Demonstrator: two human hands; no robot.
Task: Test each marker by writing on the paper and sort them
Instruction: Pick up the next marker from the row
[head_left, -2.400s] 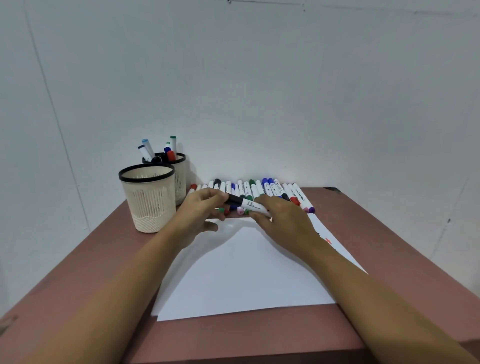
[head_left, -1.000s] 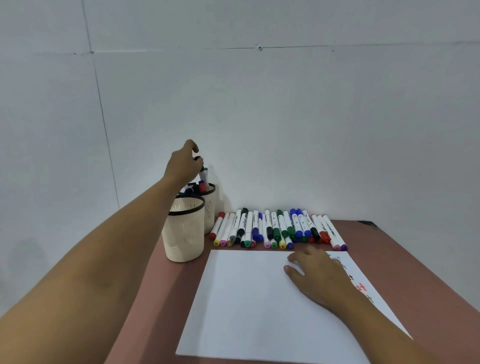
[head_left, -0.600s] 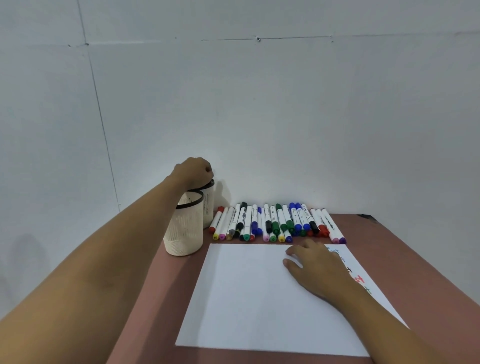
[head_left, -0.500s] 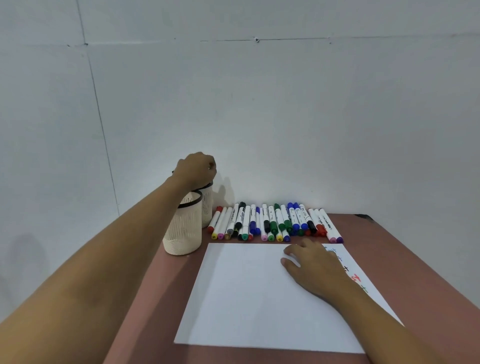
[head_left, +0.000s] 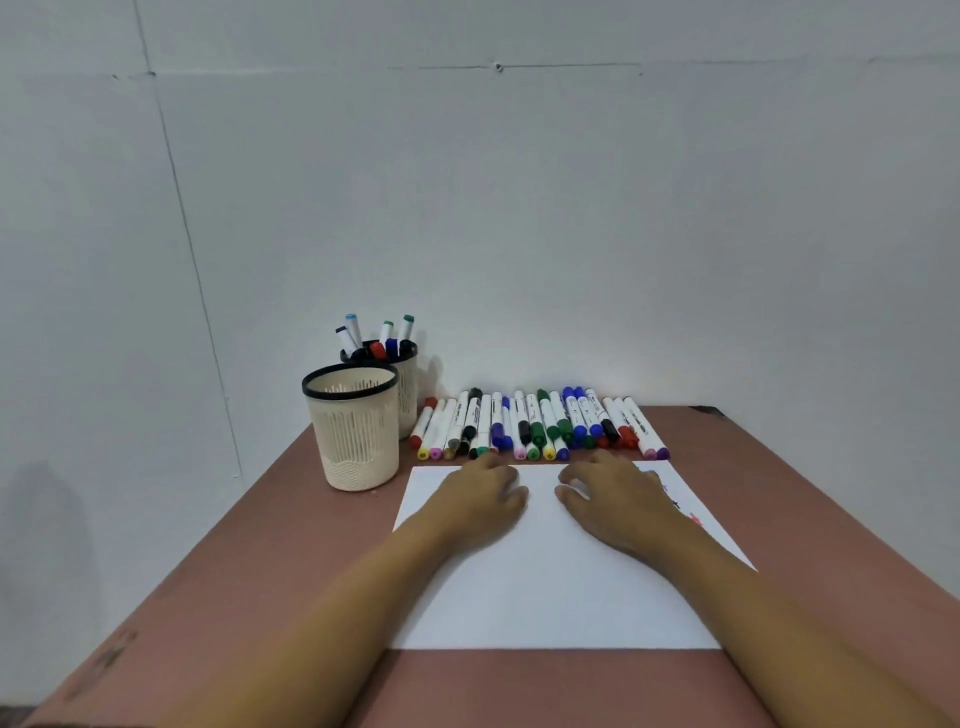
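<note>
Head view: toward the left of the brown tabletop (head_left: 249, 561) stands a cream mesh cup (head_left: 353, 436) with a black rim. Just behind it, slightly to the right, a back cup (head_left: 409, 400) of the same kind holds a handful of markers (head_left: 387, 338) that stand tilted, with blue, green and red caps showing above the rim. To the right of the cups, a row (head_left: 540, 423) of capped white-barrelled markers lies side by side along the far edge of the tabletop, against the wall. Their near ends point at a white paper (head_left: 545, 587), which lies flat in front of the row.

The left hand (head_left: 475, 499) rests palm down on the paper's far left part. Its fingers (head_left: 491, 465) are loosely bent and hold nothing, with the tips close to the near ends of the row. Beside it but apart from it, the right hand (head_left: 618, 501) lies palm down on the paper. Its fingers are relaxed, also hold nothing, and reach near the row. Small coloured marks (head_left: 693, 519) show on the paper's right edge, just beside the right wrist.
</note>
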